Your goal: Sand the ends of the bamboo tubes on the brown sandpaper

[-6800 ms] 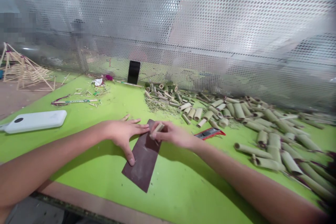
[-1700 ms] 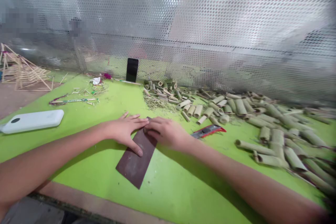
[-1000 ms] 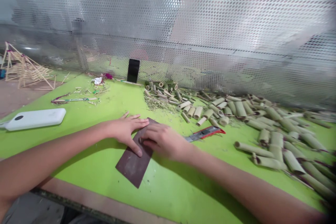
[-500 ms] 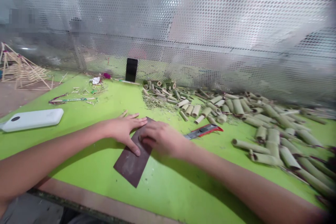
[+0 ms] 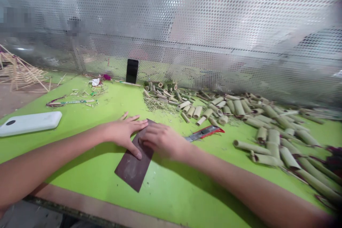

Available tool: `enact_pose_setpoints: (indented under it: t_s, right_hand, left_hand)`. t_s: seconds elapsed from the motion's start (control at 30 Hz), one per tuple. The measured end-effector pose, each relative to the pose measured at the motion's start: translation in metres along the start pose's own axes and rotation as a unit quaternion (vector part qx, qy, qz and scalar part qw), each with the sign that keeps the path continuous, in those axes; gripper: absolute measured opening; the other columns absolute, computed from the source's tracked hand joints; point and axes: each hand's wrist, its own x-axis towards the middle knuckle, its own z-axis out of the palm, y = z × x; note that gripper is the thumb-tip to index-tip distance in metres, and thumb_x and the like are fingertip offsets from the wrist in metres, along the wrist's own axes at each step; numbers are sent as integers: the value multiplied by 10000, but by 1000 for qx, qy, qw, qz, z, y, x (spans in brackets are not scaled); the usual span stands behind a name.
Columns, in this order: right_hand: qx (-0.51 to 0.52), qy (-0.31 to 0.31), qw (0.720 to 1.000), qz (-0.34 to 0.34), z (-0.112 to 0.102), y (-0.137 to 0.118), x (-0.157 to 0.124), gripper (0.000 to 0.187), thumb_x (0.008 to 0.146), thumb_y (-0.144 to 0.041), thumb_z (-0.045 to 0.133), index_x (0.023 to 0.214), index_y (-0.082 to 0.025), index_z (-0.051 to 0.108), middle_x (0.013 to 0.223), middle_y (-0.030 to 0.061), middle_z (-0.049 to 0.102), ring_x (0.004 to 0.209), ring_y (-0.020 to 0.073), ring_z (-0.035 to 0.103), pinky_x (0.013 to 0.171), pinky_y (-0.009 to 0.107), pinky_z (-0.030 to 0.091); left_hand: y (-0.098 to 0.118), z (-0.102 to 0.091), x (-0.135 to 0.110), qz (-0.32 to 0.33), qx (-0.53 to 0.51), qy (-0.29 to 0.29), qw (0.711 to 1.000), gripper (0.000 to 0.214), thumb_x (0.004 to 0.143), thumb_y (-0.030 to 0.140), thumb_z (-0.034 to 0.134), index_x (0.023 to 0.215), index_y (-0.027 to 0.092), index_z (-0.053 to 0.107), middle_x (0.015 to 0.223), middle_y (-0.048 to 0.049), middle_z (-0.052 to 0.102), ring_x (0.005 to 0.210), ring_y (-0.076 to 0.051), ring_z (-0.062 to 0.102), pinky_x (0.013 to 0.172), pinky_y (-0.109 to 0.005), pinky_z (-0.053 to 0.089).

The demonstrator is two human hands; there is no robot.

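Down on the green bench, left hand sits open and flat, pinning a dark sandpaper sheet, while right hand curls on top, can't tell if that grip's holding anything.

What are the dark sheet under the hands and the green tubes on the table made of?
The dark sheet looks like sandpaper: a matte, gritty brown face dusted with pale powder. Whether its backing is paper or cloth is hard to tell. The green tubes look like bamboo, with dull green skin, pale cut ends and hollow middles.
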Motion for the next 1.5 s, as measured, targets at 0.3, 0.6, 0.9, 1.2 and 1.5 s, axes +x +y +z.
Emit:
enact_pose_setpoints:
  t_s: [0.3,0.6,0.9,1.2,1.5]
  right_hand:
    - [-88,-31,995,44,4,2,-1,190,954,-166,613,1114,-124,705,1051,125,721,969,248,651,909,391,526]
    - [-99,-40,986,125,1,11,-2,212,1024,-215,544,1158,-156,696,1025,110,691,920,221,638,805,346,520]
    - [-81,-41,995,31,5,-3,-2,151,965,-176,619,1083,-128,699,1040,122,703,967,242,665,891,395,543]
    - [-73,-33,997,15,2,2,-9,165,1006,-185,558,1084,-134,695,985,102,693,884,221,654,822,363,555]
    - [-35,-29,999,22,0,3,-7,137,983,-185,598,1056,-156,710,973,95,694,885,212,661,789,334,555]
  left_hand:
    - [-3,2,1,-2,-5,6,1000,1234,715,848,638,1642,234,103,1693,-82,73,1574,-381,25,1252,-628,-44]
    - [-4,3,1,-1,-5,6,1000,1238,726,863,609,1642,217,85,1693,-90,57,1576,-375,25,1244,-648,-41]
    - [-6,6,2,13,-7,24,1000,1218,721,861,619,1641,239,118,1693,-83,106,1575,-373,33,1250,-631,-38]
    - [-5,5,1,14,-14,23,1000,1226,716,864,620,1641,233,120,1693,-79,97,1575,-378,25,1250,-631,-43]
    - [-5,5,2,19,-14,24,999,1209,722,858,618,1641,245,125,1692,-79,102,1575,-373,30,1254,-617,-41]
